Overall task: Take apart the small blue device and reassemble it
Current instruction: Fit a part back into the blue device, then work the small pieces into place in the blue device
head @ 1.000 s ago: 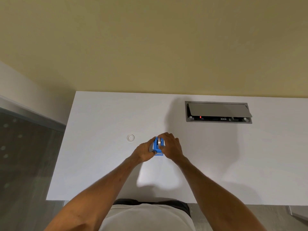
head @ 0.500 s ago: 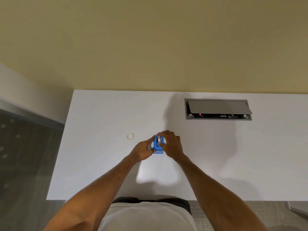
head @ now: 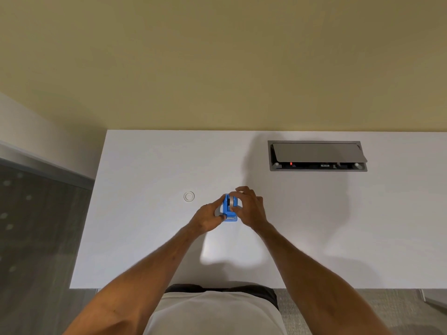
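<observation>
A small blue device (head: 228, 210) with a grey round part at its top stands between both hands, low over the white table (head: 150, 233). My left hand (head: 208, 217) grips its left side with thumb and fingers. My right hand (head: 249, 207) holds its right side, fingers curled over the grey part. A clear ring-shaped piece (head: 189, 196) lies flat on the table to the left of the hands. The device's far side is hidden by my fingers.
A recessed grey cable box (head: 317, 155) with its lid tilted open and a red light inside sits in the table at the back right. The table ends at a beige wall behind and at a dark glass panel (head: 36, 238) on the left.
The hands have shifted slightly with the device; my right fingers have moved up over the grey top part. The ring on the table has not moved.
</observation>
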